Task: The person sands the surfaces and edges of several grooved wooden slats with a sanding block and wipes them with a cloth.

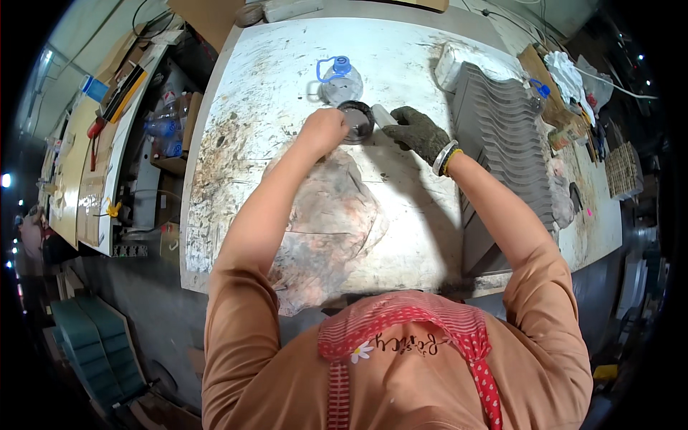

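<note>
A small dark round bowl (357,122) stands on the white work table. My bare left hand (324,132) is closed against the bowl's left rim; whatever its fingers hold is hidden. On the bowl's other side, my right hand (419,133), in a dark grey work glove, is closed around a pale, tube-like piece (383,116). That piece points toward the bowl's right rim, and its kind does not show clearly. Just beyond the bowl is a clear plastic bottle (341,87) with a blue cap and carrying loop. A stained, crumpled cloth (326,215) lies below my left forearm.
Grey, wavy-edged parts (502,136) stand in a long stack to the right, near my right forearm. A white block (469,63) lies behind them. At the left is a shelf bench (107,158) with tools and bottles. The white table (236,86) is smudged and stained.
</note>
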{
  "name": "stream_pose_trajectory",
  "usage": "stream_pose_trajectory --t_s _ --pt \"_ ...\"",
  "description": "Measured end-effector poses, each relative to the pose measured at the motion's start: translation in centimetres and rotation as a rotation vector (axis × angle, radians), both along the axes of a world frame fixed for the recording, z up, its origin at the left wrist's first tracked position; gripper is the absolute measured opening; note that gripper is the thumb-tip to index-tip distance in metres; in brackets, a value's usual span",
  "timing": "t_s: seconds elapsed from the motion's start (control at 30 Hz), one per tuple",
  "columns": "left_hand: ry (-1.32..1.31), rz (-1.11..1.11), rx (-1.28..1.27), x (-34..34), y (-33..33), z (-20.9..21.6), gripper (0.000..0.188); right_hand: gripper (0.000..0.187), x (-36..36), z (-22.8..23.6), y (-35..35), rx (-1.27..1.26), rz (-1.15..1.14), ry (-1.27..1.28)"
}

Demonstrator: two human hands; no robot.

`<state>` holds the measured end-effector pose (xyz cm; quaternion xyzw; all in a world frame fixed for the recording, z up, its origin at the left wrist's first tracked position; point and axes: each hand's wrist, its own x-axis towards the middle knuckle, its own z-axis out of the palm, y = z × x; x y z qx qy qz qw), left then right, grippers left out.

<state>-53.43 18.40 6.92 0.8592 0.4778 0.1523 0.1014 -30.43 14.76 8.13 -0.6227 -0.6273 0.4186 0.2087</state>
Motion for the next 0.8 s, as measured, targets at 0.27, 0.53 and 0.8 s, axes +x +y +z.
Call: stream_pose_trajectory --t_s 0.27,0.53,0.8 --pt "-0.847 0.31 -0.888 -2.7 0.6 -2.1 0.018 0.055 -0.5 -0.4 1.4 0.161 0.047 -0.159" --pt "-0.958 0.392 -0.895 -3.7 0.7 -1.1 0.015 0.053 -2.5 -1.1 2.2 0.483 0.165 -0.295" --pt "-1.09 0.403 -0.949 -5.2 0.0 -1.5 0.014 0.048 -4.2 1.2 1.5 0.377 0.229 -0.425"
